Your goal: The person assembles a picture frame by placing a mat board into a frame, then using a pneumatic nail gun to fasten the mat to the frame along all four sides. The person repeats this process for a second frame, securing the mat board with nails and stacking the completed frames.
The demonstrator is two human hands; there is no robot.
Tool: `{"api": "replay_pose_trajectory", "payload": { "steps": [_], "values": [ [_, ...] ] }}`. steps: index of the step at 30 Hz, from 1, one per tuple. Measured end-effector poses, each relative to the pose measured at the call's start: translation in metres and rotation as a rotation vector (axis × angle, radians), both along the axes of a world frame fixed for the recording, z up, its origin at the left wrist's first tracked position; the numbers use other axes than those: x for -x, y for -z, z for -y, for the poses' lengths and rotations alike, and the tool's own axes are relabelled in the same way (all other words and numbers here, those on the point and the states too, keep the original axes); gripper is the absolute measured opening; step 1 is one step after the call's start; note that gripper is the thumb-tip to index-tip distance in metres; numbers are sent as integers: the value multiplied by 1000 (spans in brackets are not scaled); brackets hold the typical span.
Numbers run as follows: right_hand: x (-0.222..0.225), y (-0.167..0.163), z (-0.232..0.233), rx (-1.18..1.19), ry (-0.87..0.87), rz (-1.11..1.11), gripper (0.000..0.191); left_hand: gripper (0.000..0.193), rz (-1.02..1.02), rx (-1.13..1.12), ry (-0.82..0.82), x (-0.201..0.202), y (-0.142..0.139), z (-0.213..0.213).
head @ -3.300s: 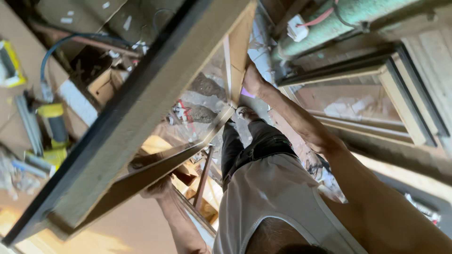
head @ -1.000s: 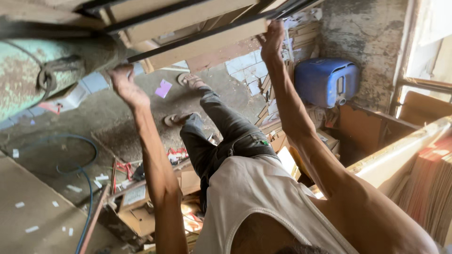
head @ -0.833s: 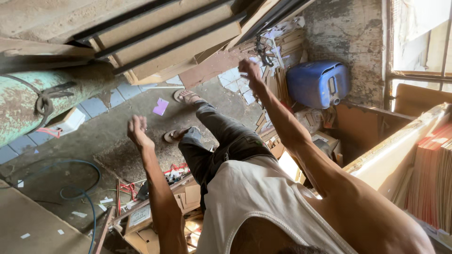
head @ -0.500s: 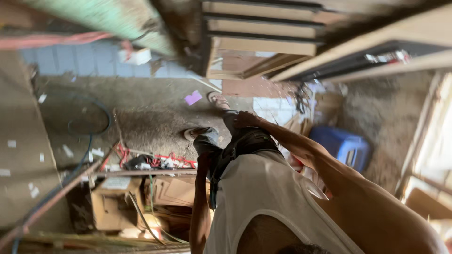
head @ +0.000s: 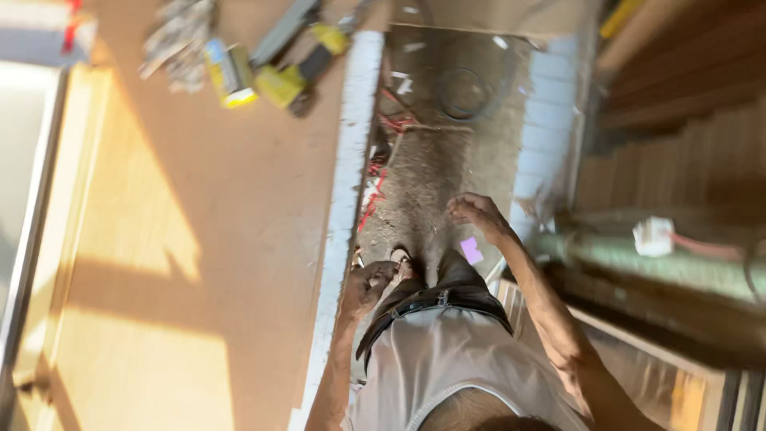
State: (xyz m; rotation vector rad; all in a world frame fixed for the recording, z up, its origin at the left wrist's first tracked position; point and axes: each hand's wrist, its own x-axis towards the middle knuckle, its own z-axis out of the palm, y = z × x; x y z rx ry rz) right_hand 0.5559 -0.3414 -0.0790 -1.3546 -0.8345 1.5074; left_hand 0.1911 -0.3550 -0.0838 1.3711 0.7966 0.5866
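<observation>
Your left hand [head: 369, 283] hangs low at your hip, just beside the pale edge of the desk [head: 339, 239]. The fingers are curled in toward the palm, a loose closed grip. The frame is blurred there, so you cannot tell whether anything sits inside it or whether the knuckles touch the desk edge.

Your right hand [head: 477, 214] is out in front of you over the floor [head: 435, 152], wrist bent. Fingers are slightly curled and apart; the grip is open and holds nothing. It touches nothing visible.

Thing nearest both hands: the desk, a broad brown board top [head: 239, 207] running the length of the frame on your left. Surface is flat and matte, with hard bands of sunlight across the near part. Its edge toward you is a whitish, chipped strip.

At the far end of the board lie a yellow power tool [head: 291, 80], a small yellow and blue item [head: 227, 72] just beside it, and a grey heap of small parts [head: 179, 36]; all well apart from your hands, and blurred.

On the floor: grey, dusty concrete, a coil of dark cable [head: 467, 92] far ahead, red wires [head: 383, 160] near the desk edge, a small purple scrap [head: 471, 250] just beside your right wrist.

To your right, a green pipe [head: 638, 259] lies crosswise, with a white fitting [head: 654, 235] on it.
</observation>
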Motion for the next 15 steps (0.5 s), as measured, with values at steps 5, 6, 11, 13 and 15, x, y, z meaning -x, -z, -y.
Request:
{"api": "replay_pose_trajectory", "payload": {
  "steps": [5,6,11,13,15],
  "values": [
    [126,-61,-180,-118,-308,-196,18,21,-339,-409,-791,91,-18,-50],
    [158,-74,-214,-133,-406,-205,17,22,-314,-347,-940,117,-21,-56],
    [326,-117,-378,-143,-698,-158,14,22,-494,-314,-1531,194,-16,-69],
    [383,-121,-443,-137,-740,-136,11,22,-557,-248,-1608,198,-12,-76],
    [448,-136,-501,-186,-738,-91,12,23,-541,-204,-1643,199,-13,-84]
  ]
}}
